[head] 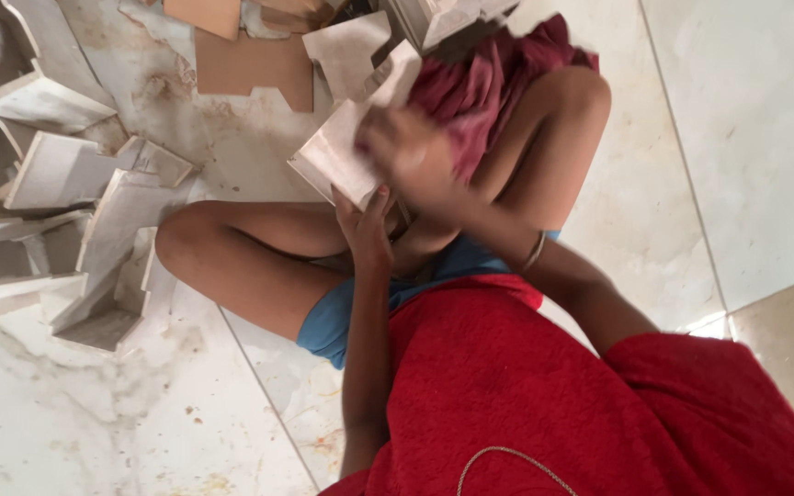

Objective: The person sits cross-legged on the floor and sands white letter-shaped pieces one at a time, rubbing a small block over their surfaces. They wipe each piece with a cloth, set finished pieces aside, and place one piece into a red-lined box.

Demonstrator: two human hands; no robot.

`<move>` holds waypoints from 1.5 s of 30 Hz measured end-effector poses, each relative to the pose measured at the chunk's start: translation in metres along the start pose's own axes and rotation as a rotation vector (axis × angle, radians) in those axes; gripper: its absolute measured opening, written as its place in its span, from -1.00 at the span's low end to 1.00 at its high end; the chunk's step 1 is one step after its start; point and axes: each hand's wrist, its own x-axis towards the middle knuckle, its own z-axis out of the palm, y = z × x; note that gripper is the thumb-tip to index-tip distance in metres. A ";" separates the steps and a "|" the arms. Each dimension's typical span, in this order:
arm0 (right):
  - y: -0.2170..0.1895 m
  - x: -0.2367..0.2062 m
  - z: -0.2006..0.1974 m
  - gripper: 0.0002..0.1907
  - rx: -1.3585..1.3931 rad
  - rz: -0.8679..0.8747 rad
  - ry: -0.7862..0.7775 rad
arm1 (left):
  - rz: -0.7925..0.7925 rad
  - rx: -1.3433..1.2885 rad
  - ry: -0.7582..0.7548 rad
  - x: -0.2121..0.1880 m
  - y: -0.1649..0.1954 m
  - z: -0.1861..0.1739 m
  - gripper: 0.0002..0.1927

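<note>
Head view looks down on a person in a red textured top and blue shorts, seated on a pale glossy marble-patterned tile floor [755, 119] with knees drawn up. Between the knees, both hands meet on a stack of pale beige cut tile pieces [340, 147], tilted and raised off the floor. The left hand [365, 225] grips the stack from below, its fingers [380, 200] wrapped up over the lower edge and closed on it. The right hand [406, 152] is blurred over the stack's face; it touches the tile, but I cannot tell how its fingers lie. A thin metal bangle [533, 250] circles the right wrist. A crumpled dark red cloth [489, 78] sits just behind the stack, against the right knee. Toward the floor's far left edge lies a heap of notched pale tile offcuts [66, 193], with brown-backed tile pieces [255, 64] near the far edge.
</note>
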 end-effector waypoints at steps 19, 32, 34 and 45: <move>0.061 0.012 -0.005 -0.76 0.010 0.338 0.174 | -0.037 0.068 -0.196 -0.009 -0.022 0.010 -0.23; 0.191 0.000 -0.006 -0.83 1.112 0.752 0.398 | 0.823 0.982 -0.437 0.004 0.101 -0.002 -0.85; 0.180 0.005 -0.018 -0.80 1.075 0.739 0.407 | 0.854 1.066 -0.475 0.020 0.108 0.000 -0.91; 0.057 0.018 -0.010 -0.66 0.462 0.423 0.334 | 0.733 1.119 -0.406 0.023 0.102 -0.019 -0.69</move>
